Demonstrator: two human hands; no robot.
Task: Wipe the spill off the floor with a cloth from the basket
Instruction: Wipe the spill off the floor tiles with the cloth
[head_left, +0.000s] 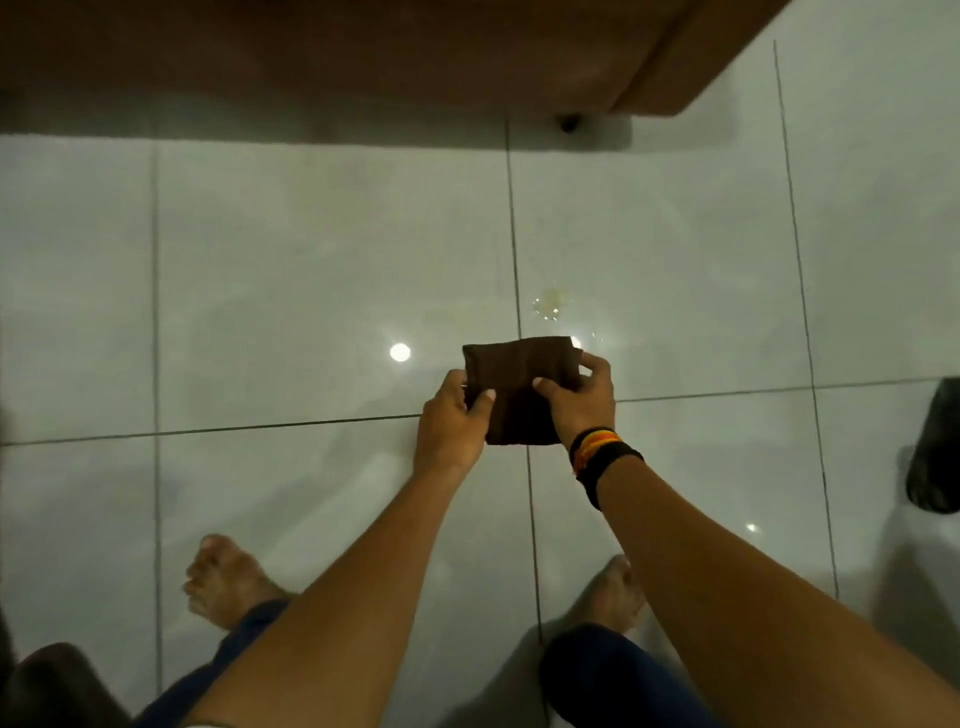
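A dark brown folded cloth (519, 379) is held above the white tiled floor by both hands. My left hand (452, 421) pinches its left edge, thumb on top. My right hand (579, 400), with coloured bands on the wrist, grips its right side. The spill (550, 304), a small pale yellowish wet patch with droplets, lies on the floor just beyond the cloth, right of a tile seam. No basket is in view.
A brown wooden furniture piece (363, 57) with a small dark foot (569, 123) spans the top. A dark object (937, 447) sits at the right edge. My bare feet (228, 582) stand on the glossy floor (311, 260), which reflects ceiling lights.
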